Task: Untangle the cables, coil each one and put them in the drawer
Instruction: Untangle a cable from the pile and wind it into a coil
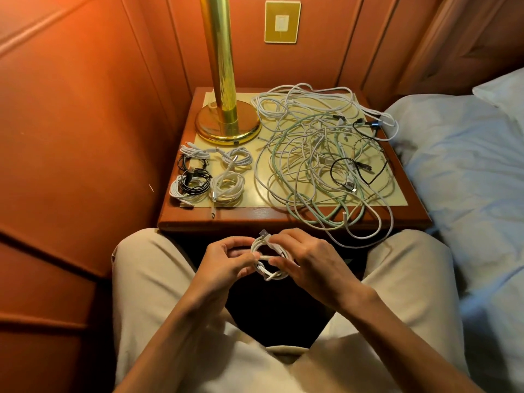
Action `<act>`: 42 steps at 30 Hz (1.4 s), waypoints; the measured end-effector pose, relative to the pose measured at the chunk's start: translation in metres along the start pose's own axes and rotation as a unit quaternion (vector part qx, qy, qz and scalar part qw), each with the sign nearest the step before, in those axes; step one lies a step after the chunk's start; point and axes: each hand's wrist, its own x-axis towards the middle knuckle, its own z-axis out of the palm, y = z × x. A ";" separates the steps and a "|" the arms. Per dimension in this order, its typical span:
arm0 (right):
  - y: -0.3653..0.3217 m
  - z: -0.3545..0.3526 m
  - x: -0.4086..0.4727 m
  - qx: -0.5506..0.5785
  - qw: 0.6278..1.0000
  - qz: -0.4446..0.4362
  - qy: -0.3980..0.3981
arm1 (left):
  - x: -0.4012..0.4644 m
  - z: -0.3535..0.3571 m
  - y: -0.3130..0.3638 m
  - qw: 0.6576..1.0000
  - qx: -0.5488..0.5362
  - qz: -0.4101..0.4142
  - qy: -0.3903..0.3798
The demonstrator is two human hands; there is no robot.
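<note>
Held in front of the tabletop (255, 214) near edge, over the lap: white coiled cable (269, 259), plug tip pointing up toward the tabletop. Left hand (226, 259) and right hand (309, 259) fingers curled, pinching the coil from both sides. Tangled cables (320, 154) across the right half; finished coils (209, 174) at the left front corner.

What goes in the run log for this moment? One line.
step: coiling | both hands hold white cable coil | coiled cables on nightstand | tangle remains
</note>
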 end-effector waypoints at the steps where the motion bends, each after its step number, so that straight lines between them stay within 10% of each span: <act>1: 0.000 -0.001 0.005 -0.018 1.000 -0.007 -0.010 | 0.001 -0.002 0.003 1.000 -0.011 0.000 0.001; 21: 0.030 -0.041 0.193 0.083 0.981 -0.001 0.176 | 0.082 -0.050 0.141 0.979 0.061 0.196 0.014; 26: 0.064 -0.042 0.240 0.164 0.959 0.118 0.197 | 0.125 -0.095 0.153 0.865 0.353 0.316 0.166; 30: 0.077 -0.032 0.254 0.169 0.943 0.165 0.234 | 0.147 -0.115 0.147 0.759 0.559 0.312 0.116; 42: 0.074 0.013 0.242 0.289 0.901 0.255 0.198 | 0.159 -0.121 0.149 0.730 0.628 0.264 0.061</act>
